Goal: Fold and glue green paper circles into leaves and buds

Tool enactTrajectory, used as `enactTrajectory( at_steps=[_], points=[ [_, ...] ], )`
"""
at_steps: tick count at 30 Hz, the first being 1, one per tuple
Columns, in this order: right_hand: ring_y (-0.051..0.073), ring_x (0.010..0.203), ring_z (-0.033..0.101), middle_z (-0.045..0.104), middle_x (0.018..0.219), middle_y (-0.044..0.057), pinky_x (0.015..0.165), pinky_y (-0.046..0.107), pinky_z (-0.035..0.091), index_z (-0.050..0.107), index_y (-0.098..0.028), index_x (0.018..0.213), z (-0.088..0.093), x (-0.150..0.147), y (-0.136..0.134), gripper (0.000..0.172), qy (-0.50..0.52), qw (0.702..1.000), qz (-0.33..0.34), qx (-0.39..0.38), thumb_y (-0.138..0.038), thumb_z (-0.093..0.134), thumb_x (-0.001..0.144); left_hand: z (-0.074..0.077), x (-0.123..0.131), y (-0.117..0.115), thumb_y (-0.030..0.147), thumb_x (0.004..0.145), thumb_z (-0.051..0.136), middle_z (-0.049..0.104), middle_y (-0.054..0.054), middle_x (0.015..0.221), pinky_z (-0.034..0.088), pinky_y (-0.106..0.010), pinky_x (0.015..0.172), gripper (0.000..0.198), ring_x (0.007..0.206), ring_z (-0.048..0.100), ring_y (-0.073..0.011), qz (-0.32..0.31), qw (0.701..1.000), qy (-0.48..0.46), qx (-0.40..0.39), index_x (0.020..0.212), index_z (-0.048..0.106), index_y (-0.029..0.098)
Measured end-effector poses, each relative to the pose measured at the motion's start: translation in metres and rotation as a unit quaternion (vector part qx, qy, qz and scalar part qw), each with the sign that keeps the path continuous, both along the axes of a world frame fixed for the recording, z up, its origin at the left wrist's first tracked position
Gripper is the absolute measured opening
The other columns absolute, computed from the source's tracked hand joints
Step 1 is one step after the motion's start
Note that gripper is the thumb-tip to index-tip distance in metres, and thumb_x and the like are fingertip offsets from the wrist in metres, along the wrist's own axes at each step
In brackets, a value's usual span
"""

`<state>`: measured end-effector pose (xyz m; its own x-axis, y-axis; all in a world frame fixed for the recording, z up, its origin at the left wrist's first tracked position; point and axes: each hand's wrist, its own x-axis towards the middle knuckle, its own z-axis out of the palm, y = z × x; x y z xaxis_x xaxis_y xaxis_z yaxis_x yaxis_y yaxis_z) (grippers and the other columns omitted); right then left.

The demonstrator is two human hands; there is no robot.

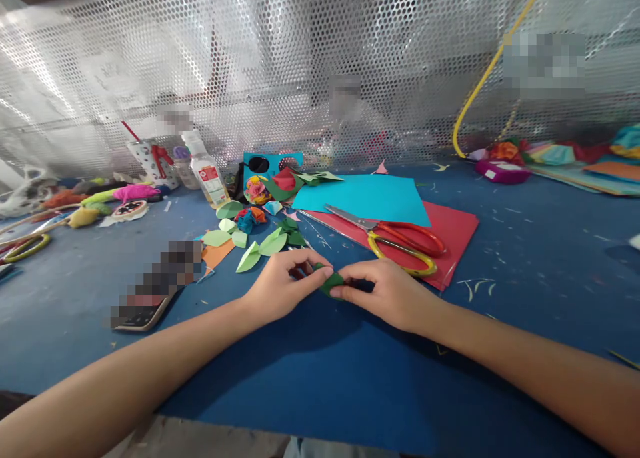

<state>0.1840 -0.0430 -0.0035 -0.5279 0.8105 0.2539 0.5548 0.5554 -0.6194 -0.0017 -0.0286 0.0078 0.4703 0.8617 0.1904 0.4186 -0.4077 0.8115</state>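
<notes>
Between my two hands is a small dark green paper leaf (331,283), partly covered by the fingers. My left hand (285,281) pinches its left end between thumb and fingers. On the other end, my right hand (385,288) is closed in a pinch too. Just beyond lie light green paper leaves (260,247) and darker green leaves (291,231). A pair of scissors (400,237) with red and yellow handles rests on red paper (460,228) and a blue sheet (365,195), behind my right hand.
A phone (150,295) lies left of my left hand. Farther back stand a bottle (207,175) with a red label and a patterned cup (153,161). Paper flowers (257,189) and an orange paper piece (219,253) lie nearby. A perforated metal screen (280,65) borders the blue table (300,378).
</notes>
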Motion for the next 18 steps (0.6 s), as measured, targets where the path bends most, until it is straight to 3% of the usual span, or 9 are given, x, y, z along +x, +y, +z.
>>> enactTrajectory(
  at_steps=[18],
  points=[
    [0.012,0.056,0.052,0.060,0.062,0.000,0.051,0.023,0.033,0.062,-0.017,0.070,0.0006,0.0006,-0.0009,0.015,-0.023,1.000,0.013,0.007,-0.025,0.053,0.079,0.0060,-0.0003,-0.0057,0.032,0.083,0.047,0.059,-0.003,0.077,0.041,-0.021,0.058,0.021,0.066,0.052,-0.0116,-0.079,0.994,0.068,0.041,0.084,0.060,0.016]
  ],
)
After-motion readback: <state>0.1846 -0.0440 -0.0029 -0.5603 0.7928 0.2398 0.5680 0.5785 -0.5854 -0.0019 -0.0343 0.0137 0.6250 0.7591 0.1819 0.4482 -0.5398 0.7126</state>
